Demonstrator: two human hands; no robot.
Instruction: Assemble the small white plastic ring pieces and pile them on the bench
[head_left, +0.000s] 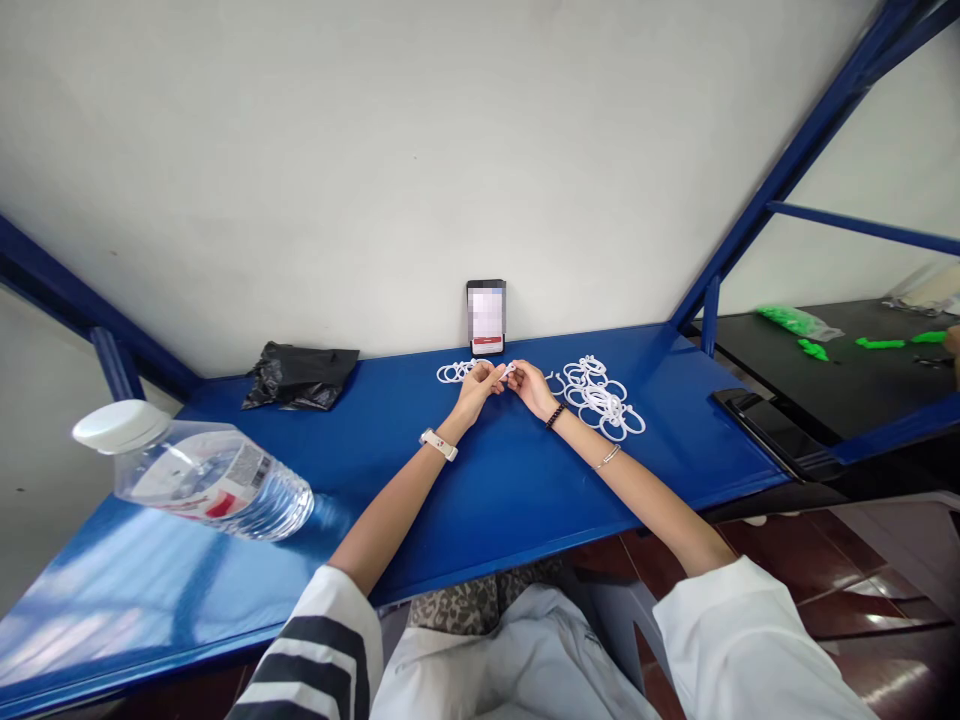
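My left hand (478,388) and my right hand (533,386) meet at the back middle of the blue table (487,480), fingers pinched on a small white plastic ring (507,373) held between them. A short row of joined white rings (455,371) lies just left of my left hand. To the right of my right hand sits a loose pile of white rings (601,398). I wear a white watch on the left wrist and a dark bead bracelet on the right.
A phone (486,317) leans upright against the wall behind the hands. A black plastic bag (298,375) lies at the back left. A clear water bottle (196,470) stands near left. Green pieces (814,337) lie on a black table at right.
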